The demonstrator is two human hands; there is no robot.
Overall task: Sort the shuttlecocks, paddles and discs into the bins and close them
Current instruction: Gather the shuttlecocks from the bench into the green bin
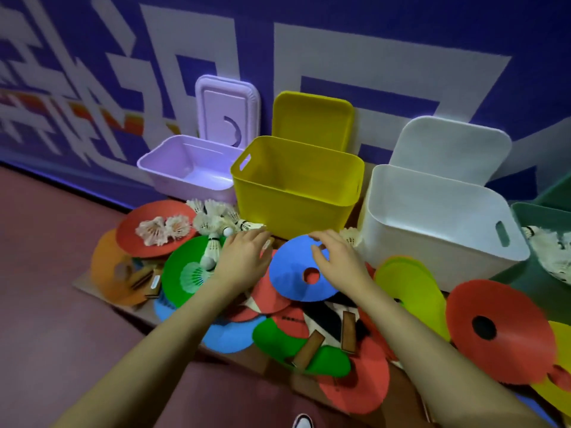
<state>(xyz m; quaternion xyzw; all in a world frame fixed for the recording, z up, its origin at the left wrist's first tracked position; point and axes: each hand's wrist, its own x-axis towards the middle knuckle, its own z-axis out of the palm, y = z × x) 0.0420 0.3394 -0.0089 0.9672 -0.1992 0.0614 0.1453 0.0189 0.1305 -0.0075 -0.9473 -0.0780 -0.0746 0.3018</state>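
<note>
Here, in the head view, the right hand (335,261) lies with spread fingers on the blue disc (296,276), just before the yellow bin (293,193). The left hand (244,254), fingers straight, reaches left of the disc, near the shuttlecocks (213,217)

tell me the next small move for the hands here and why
Probably close the right hand on the blue disc and lift it toward an open bin, perhaps the yellow bin just behind. The fingers already rest on the disc's far edge, it lies on top of the pile, and all three bins look empty with lids propped behind. The left hand reaches among the shuttlecocks.
</note>
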